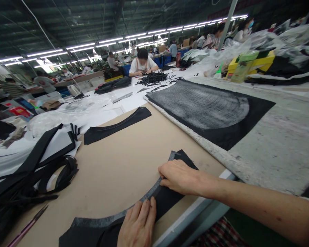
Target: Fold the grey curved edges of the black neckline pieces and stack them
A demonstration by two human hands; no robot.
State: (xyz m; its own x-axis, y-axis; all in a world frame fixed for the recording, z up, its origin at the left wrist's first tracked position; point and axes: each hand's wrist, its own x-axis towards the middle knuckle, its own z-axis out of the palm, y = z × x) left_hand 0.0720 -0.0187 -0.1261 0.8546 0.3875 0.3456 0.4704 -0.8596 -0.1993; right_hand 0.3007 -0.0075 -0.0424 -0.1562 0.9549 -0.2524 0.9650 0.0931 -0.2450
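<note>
A curved black fabric piece [167, 200] with a greyish strip along its inner edge lies on the tan board [118, 161] before me. My left hand [140, 221] rests on the fabric near the bottom, fingers stretched out and lying flat. Farther up the same curve, my right hand [175, 176] has its fingers closed in a pinch at the grey edge strip. Beyond my hands, a second curved black piece [115, 126] lies at the board's far side.
Right of the board, a large black sheet with a whitish patch [208, 106] lies on a pale padded surface [280, 137]. Black strips [48, 171] and a pink tool [28, 228] are at left. A person [142, 63] works across the table beside a pile of black strips [153, 78].
</note>
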